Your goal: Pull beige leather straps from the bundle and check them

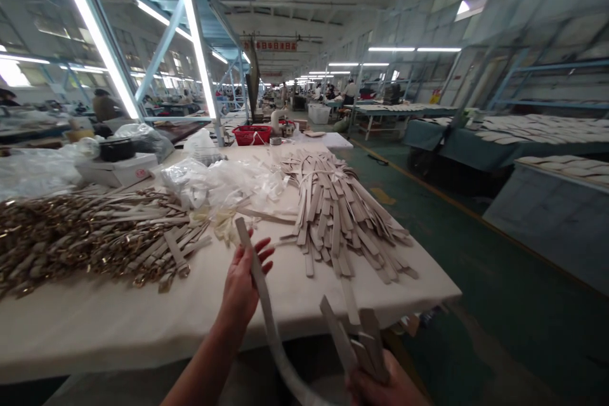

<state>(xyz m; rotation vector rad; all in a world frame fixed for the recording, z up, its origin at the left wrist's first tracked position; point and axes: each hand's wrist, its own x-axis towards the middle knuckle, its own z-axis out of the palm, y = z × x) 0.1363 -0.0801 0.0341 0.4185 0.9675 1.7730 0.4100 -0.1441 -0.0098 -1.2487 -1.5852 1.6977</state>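
My left hand [242, 282] is over the near part of the table, its thumb pinning a long beige strap [264, 297] against the hand while the other fingers stay loosely curled. That strap bends down below the table edge toward my right side. At the bottom of the view, my right hand [380, 386] grips a small bunch of straps [368, 339], with their flat ends pointing up. Part of this hand is cut off by the frame. Beyond it lies a big fanned pile of beige straps [333, 219], their blunt ends facing me.
Straps with gold-coloured buckles [99, 241] are heaped on the left of the cream-covered table [143, 323]. Behind them are clear plastic bags [223, 181], a white box [118, 169] and a red basket [252, 134]. A blue metal frame [174, 38] with lamps rises at left.
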